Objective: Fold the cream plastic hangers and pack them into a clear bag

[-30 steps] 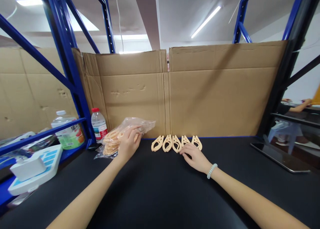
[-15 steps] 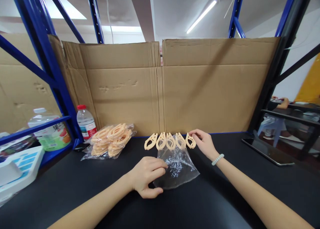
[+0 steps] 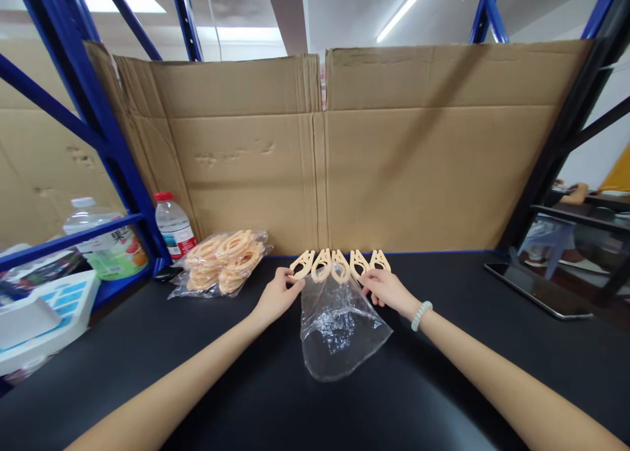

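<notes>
Several beige plastic clothes pegs (image 3: 340, 265) lie in a row near the back of the black table, their clip ends pointing away from me. A clear plastic bag (image 3: 339, 333) lies flat in front of them, its upper end reaching the middle pegs. At the row's left end, my left hand (image 3: 278, 298) has its fingers closed on the leftmost peg (image 3: 304, 262), beside the bag's upper left corner. My right hand (image 3: 391, 291) is closed near the lower ends of the right-hand pegs (image 3: 380, 260); what its fingertips pinch is hidden.
To the left lies a filled clear bag of beige pegs (image 3: 224, 260), with a red-capped bottle (image 3: 174, 228) behind it. A phone-like dark tablet (image 3: 536, 290) lies at the right. Cardboard (image 3: 418, 169) walls the back. A white and blue device (image 3: 49, 313) sits far left.
My left hand has moved from the bag's lower left up to the leftmost peg. My right hand has shifted slightly toward me and left. The outer pegs now sit closer to the middle ones.
</notes>
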